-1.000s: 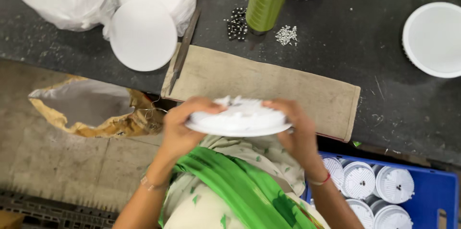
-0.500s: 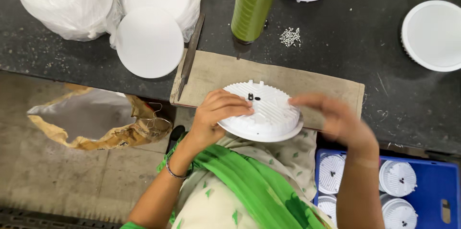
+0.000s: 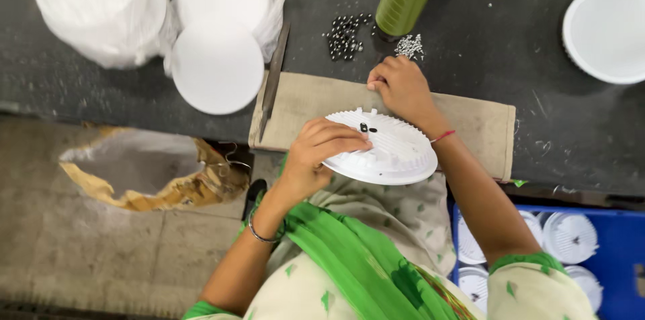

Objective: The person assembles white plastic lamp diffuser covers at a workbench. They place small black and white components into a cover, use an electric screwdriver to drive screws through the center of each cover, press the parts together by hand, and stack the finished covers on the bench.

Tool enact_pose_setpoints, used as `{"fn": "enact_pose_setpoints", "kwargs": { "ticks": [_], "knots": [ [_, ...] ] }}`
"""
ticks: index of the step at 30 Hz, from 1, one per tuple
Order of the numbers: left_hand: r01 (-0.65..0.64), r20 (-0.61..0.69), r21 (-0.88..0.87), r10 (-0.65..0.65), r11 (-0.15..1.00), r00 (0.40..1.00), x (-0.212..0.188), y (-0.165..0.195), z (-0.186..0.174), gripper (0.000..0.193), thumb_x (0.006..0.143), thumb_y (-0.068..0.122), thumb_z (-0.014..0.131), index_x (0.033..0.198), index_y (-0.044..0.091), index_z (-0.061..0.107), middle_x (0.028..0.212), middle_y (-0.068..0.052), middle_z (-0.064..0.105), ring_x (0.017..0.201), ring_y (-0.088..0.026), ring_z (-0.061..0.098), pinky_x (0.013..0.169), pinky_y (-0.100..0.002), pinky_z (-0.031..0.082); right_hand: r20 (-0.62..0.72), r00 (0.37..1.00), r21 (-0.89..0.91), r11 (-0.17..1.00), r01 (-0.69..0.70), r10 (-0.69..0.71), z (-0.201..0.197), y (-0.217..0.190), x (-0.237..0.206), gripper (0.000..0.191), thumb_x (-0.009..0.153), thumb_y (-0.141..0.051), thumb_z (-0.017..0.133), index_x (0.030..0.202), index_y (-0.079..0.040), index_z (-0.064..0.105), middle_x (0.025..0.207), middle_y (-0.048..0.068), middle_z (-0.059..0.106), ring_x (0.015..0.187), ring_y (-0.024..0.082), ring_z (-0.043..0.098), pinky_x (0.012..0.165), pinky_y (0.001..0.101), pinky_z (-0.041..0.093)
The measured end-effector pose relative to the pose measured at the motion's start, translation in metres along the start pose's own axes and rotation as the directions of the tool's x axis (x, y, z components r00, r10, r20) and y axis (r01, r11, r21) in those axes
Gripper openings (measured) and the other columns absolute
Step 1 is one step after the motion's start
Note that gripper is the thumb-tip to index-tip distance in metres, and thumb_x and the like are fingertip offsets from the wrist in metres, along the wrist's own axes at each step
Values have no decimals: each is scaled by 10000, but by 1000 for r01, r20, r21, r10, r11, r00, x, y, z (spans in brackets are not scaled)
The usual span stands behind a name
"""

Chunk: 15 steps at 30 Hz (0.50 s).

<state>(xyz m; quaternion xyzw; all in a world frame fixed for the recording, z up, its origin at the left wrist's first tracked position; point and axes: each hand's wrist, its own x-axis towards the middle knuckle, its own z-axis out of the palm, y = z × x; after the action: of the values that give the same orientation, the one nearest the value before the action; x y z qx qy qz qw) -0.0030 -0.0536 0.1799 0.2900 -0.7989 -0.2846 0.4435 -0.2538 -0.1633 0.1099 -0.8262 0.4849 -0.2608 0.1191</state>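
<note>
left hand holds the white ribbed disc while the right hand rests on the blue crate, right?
Not quite. The left hand does hold the white ribbed disc, but the right hand rests on the tan cloth near the silver screws, not on the blue crate. The head view shows it.

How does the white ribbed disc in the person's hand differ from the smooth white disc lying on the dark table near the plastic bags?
The ribbed disc has raised ridges and small dark parts near its centre; the smooth disc is plain. The ribbed disc is held tilted by the left hand over the cloth pad; the smooth disc lies flat on the table, untouched. Both are round and white.
</note>
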Motion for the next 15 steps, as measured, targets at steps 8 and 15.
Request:
{"fn": "enact_pose_setpoints", "kwargs": {
  "ticks": [8, 15],
  "knots": [
    [55, 23, -56, -54, 997, 998, 20, -7, -11, 544, 677, -150, 616, 1145, 107, 722, 1167, -47, 741, 1140, -266, 675, 1036, -388, 474, -78, 972, 182, 962, -205, 222, -27, -2, -4, 170, 877, -210, 758, 957, -64, 721, 887, 43, 662, 868, 228, 630, 807, 378, 493],
    [311, 29, -188, -311, 932, 950, 31, -11, -8, 478, 758, -157, 654, 1171, 77, 707, 1144, -88, 734, 1076, -284, 700, 940, -361, 533, -125, 897, 752, 630, -193, 423, -88, -39, -80, 292, 1028, -183, 677, 1287, -50, 657, 1240, 55, 669, 1196, 158, 612, 1061, 279, 485]
  ]
}}
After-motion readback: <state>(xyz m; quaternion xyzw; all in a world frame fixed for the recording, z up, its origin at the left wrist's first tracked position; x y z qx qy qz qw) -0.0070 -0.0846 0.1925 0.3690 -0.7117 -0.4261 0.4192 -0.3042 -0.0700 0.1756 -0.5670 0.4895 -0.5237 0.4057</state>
